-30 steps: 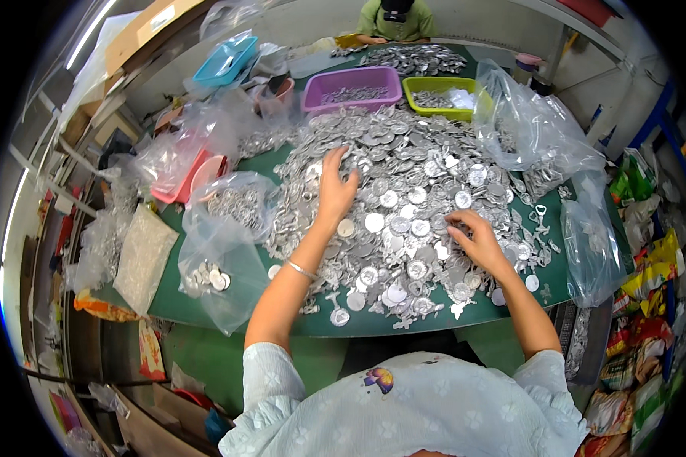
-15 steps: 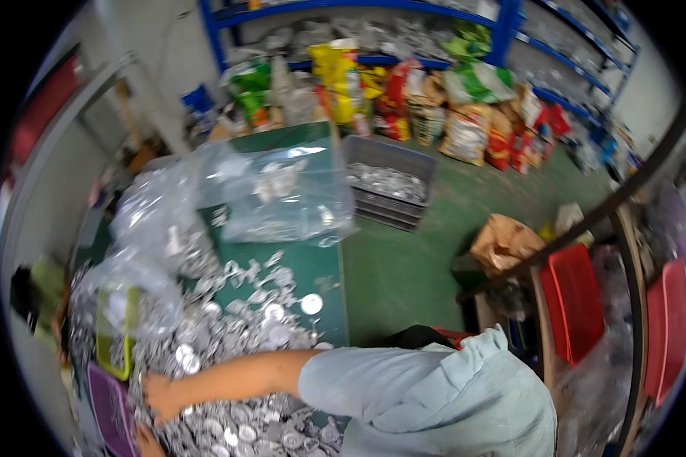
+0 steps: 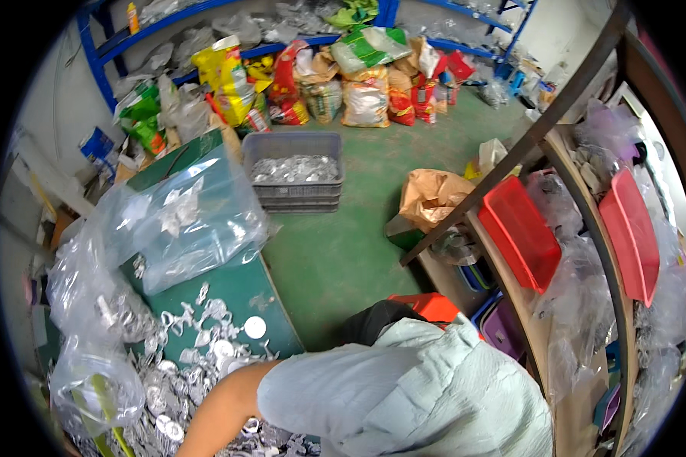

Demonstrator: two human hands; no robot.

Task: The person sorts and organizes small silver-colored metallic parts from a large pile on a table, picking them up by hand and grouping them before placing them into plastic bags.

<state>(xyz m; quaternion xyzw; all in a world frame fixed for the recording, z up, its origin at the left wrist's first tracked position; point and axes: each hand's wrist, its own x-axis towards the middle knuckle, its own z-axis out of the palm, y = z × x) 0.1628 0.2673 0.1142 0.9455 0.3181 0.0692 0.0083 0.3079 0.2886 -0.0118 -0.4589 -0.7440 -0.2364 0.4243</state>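
Observation:
My right arm (image 3: 225, 404), in a pale blue short sleeve, reaches down over a heap of silvery metal-looking parts (image 3: 160, 381) on the green table (image 3: 248, 278). Its hand lies beyond the lower edge, so fingers and anything held are hidden. My left hand is out of sight too. Flat discs, rings and odd-shaped pieces make up the heap; a round pale disc (image 3: 254, 327) lies at its right side. Clear plastic bags (image 3: 91, 259) stand to the left, some with parts inside. A yellow-green basket (image 3: 122, 440) shows partly at the lower left.
A large clear bag (image 3: 206, 251) covers the table's far part. Beyond its right edge stand stacked grey crates (image 3: 297, 199) holding silvery parts. Filled sacks (image 3: 366, 103) line the blue shelving. At right are a brown paper bag (image 3: 431, 194), red bins (image 3: 522, 236) and a wooden shelf (image 3: 503, 274).
The view has swung to the right, so table and heap sit farther left and lower. Both hands, seen earlier at the heap's left beside the purple basket, have left the picture.

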